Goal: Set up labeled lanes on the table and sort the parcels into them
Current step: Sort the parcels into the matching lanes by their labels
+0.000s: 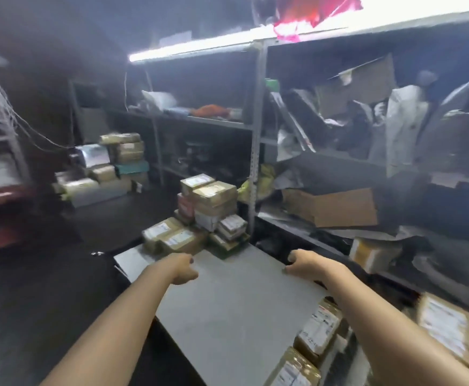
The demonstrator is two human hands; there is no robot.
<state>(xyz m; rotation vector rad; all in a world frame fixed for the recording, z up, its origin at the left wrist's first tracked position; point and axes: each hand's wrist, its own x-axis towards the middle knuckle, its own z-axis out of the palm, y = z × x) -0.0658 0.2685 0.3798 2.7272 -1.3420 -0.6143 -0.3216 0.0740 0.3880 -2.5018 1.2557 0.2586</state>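
Both hands grasp the grey surface (227, 316) by its side edges; no lanes are marked on it yet.

The left hand (184, 270) and the right hand (306, 263) curl over opposite edges. The stack of taped parcels (211, 207) stands at the far end, and more labelled parcels (318, 330) lie just beside the near right edge. I think it is best to shift both sides evenly and slowly, so that the stack does not tip.

The dim room is lit by a tube light (188, 50) fixed along grey metal shelving (257, 135). A dark floor (46, 288) is seen below, and loose cables (18, 118) are hung at the left.
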